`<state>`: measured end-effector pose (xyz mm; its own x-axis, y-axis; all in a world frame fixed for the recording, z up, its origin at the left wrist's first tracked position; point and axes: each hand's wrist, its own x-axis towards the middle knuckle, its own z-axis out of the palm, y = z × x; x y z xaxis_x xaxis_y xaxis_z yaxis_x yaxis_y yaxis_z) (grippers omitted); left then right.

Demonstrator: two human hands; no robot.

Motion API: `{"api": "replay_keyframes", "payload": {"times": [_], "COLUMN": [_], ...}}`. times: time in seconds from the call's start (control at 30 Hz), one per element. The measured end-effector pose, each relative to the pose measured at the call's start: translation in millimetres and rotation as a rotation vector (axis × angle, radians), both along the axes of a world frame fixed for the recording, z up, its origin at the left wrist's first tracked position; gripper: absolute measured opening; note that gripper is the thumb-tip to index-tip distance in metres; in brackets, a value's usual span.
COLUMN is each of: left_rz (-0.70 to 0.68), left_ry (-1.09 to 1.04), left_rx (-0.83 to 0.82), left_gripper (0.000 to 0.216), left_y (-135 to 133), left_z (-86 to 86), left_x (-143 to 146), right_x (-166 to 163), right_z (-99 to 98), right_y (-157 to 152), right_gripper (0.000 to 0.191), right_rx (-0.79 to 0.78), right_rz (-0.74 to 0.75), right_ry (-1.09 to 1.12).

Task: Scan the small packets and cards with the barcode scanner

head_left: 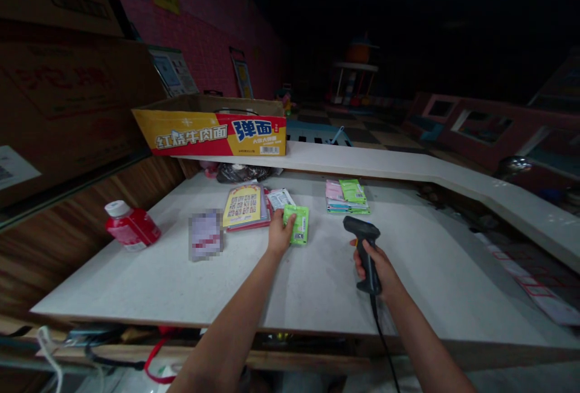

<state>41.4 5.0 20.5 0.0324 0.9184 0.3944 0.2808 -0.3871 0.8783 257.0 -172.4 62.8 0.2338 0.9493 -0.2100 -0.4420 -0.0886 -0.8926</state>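
My left hand grips the left edge of a green packet, whose barcode faces up, at the middle of the white counter. Just behind that hand lies a white packet, partly covered. Wrapped round the handle of a black barcode scanner is my right hand; the scanner's cable runs down past the counter's front edge. Beyond the scanner lies a stack of flat packets, with green and pink ones on top.
On the left stand a red bottle with a white cap and a blurred-out flat item. A yellow card with codes lies near the middle. An open yellow-and-red carton sits on the raised back ledge. Brown boxes are stacked far left.
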Motion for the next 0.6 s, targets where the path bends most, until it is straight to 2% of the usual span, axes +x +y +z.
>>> {"api": "replay_keyframes", "payload": {"times": [0.1,0.2,0.33,0.4,0.47,0.53,0.6], "left_rz": [-0.015,-0.038,-0.191,-0.278,-0.322,-0.308,-0.227], "left_ry": [-0.019,-0.130,-0.369,-0.442,-0.468,-0.456,-0.418], "left_rx": [-0.025,-0.054,-0.132,-0.170,-0.193,-0.237,-0.339], "left_gripper": [0.028,0.033,0.051,0.059,0.057,0.046,0.034], "left_y": [0.8,1.4,0.5,2.3,8.1,18.5,32.0], "left_z": [-0.1,-2.1,1.3,8.9,20.2,32.9,43.9], "left_x": [-0.5,0.8,15.8,31.5,51.6,73.7,94.9], "right_x": [18.7,29.5,35.1,36.1,36.2,35.5,34.2], "right_z": [-12.8,-23.3,-30.9,-32.9,-34.0,-34.2,-33.5], "right_y": [8.2,12.9,18.4,20.6,21.8,22.2,22.2], "right_gripper": [0.046,0.041,0.038,0.035,0.033,0.034,0.036], "right_rx": [0.024,0.069,0.088,0.088,0.086,0.080,0.074], "right_rz": [-0.003,0.028,0.039,0.035,0.025,0.012,-0.001], "right_ry": [0.142,0.300,0.398,0.427,0.446,0.457,0.460]}}
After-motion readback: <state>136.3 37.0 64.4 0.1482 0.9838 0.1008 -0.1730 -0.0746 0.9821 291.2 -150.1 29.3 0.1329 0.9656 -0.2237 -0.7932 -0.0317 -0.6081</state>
